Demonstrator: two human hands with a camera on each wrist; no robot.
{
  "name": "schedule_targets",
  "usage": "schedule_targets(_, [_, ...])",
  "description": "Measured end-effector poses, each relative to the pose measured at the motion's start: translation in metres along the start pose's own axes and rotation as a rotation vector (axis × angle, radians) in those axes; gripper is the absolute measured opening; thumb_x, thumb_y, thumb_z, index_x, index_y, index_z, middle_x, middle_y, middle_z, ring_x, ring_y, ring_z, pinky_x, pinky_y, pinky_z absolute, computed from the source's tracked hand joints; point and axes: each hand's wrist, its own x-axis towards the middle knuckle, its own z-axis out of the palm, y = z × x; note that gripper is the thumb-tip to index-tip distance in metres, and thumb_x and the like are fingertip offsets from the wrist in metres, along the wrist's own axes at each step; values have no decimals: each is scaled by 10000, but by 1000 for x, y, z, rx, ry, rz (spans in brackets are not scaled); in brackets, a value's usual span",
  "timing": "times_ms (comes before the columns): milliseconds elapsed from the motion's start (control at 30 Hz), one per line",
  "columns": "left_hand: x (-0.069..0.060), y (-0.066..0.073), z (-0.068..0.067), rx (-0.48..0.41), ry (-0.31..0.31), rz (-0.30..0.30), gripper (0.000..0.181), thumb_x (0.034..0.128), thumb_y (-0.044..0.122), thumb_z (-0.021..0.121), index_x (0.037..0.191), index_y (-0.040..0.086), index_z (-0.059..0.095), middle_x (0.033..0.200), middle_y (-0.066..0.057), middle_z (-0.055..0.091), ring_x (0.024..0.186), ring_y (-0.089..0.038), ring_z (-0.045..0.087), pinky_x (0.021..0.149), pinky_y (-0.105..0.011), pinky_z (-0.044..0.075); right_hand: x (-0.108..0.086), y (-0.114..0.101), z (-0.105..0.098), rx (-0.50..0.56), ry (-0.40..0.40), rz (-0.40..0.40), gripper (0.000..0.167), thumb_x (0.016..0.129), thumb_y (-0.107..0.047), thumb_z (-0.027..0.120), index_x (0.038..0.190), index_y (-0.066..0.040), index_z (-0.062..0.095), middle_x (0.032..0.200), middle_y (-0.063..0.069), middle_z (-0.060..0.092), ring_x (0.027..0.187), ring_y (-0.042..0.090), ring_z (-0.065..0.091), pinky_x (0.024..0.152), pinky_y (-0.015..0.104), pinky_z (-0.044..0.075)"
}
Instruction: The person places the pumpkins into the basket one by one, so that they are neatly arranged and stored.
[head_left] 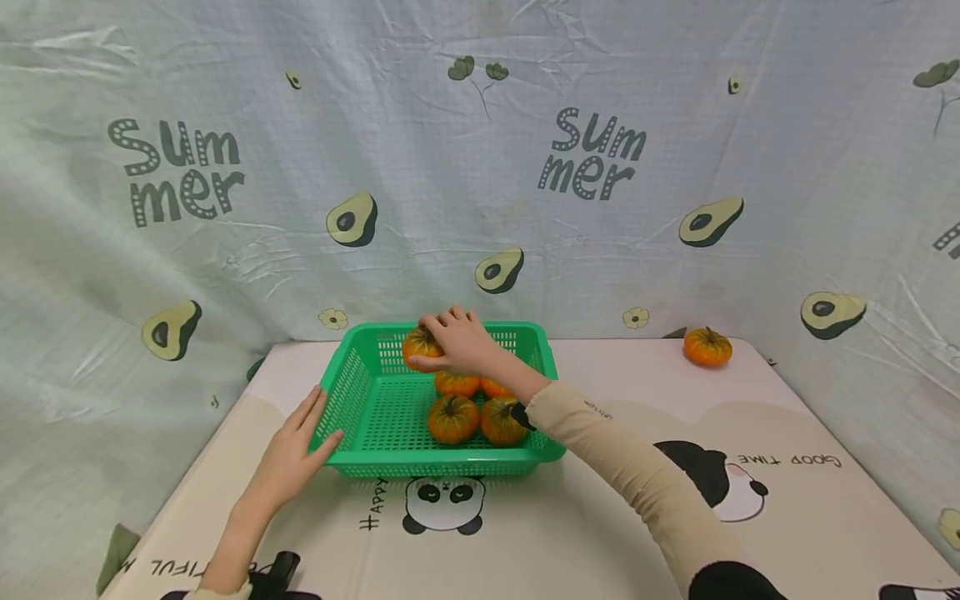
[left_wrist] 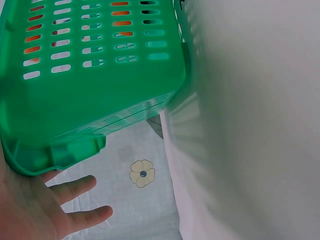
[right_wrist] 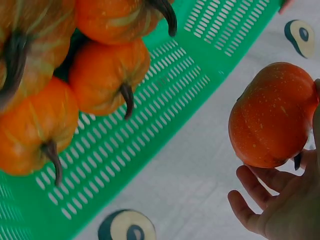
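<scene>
A green plastic basket (head_left: 442, 457) holds several orange pumpkins, two of them at its front right, one marked here (head_left: 453, 419). The right hand (head_left: 467, 343) grips another pumpkin (head_left: 422, 348) over the basket's back part. In the right wrist view that pumpkin (right_wrist: 272, 115) is held by the right hand (right_wrist: 287, 200), with the pumpkins in the basket (right_wrist: 107, 75) at upper left. Fingers of the left hand (head_left: 288, 458) lie straight and spread against the basket's left rim. The left wrist view shows the left hand (left_wrist: 45, 210) by the basket's corner (left_wrist: 95, 105).
One more pumpkin (head_left: 707, 347) sits at the table's back right corner. A pale cloth with panda prints covers the table (head_left: 570, 517). Behind it hangs a curtain (head_left: 427, 167) printed with avocados.
</scene>
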Motion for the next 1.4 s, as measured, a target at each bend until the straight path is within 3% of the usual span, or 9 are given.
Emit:
schedule_targets(267, [0, 1, 0, -1, 1, 1, 644, 877, 272, 540, 1360, -75, 292, 1421, -261, 257, 1243, -462, 312, 949, -575, 332, 15, -10, 25, 51, -61, 68, 604, 853, -598, 397, 1303, -197, 372, 1174, 52, 499, 1016, 227, 383, 807, 342, 326])
schedule_targets(500, [0, -1, -1, 5, -3, -3, 641, 877, 268, 540, 1363, -70, 292, 1425, -254, 254, 1246, -460, 310, 951, -576, 328, 30, -16, 44, 33, -107, 108, 613, 848, -616, 379, 1313, -217, 354, 1190, 34, 490, 1013, 212, 371, 765, 320, 294])
schedule_targets(667, [-1, -2, 0, 3, -3, -5, 638, 878, 262, 539, 1364, -69, 291, 1426, -254, 252, 1246, -461, 306, 949, -579, 326, 45, -13, 65, 8, -213, 120, 701, 824, -662, 339, 1386, -248, 278, 1312, 37, 428, 1131, 240, 355, 889, 397, 328])
schedule_targets(700, [-1, -2, 0, 3, -3, -5, 639, 877, 259, 541, 1364, -69, 290, 1426, -255, 252, 1247, -461, 305, 949, -579, 325, 51, -9, 77, -18, -206, 104, 728, 804, -702, 302, 1389, -270, 264, 1317, 27, 422, 1136, 246, 348, 895, 417, 324])
schedule_targets(800, [-1, -2, 0, 4, -7, -6, 641, 877, 255, 542, 1365, -71, 285, 1428, -255, 247, 1250, -460, 301, 952, -578, 324, 58, -7, 88, -78, -246, 95, 757, 782, -734, 260, 1397, -293, 243, 1349, 14, 400, 1186, 247, 333, 950, 444, 315])
schedule_targets(1033, [0, -1, 0, 2, -21, -10, 647, 886, 276, 525, 1370, -70, 272, 1436, -254, 228, 1255, -463, 292, 959, -581, 318, 50, -14, 77, -102, -297, 78, 647, 842, -618, 379, 1387, -286, 269, 1406, -8, 361, 1309, 262, 262, 1053, 504, 238])
schedule_targets(1167, [1, -2, -1, 6, -26, -11, 648, 888, 277, 522, 1372, -71, 267, 1439, -251, 224, 1256, -464, 289, 963, -581, 312, 49, -13, 77, -160, -330, 37, 660, 844, -606, 396, 1401, -288, 240, 1430, -9, 330, 1359, 277, 194, 1078, 509, 211])
schedule_targets(1400, [0, 0, -1, -1, -39, -25, 651, 888, 281, 521, 1374, -67, 264, 1439, -252, 224, 1261, -462, 284, 967, -581, 311, 50, -12, 82, -162, -389, 16, 650, 862, -586, 373, 1417, -287, 211, 1454, -26, 299, 1380, 278, 149, 1089, 489, 209])
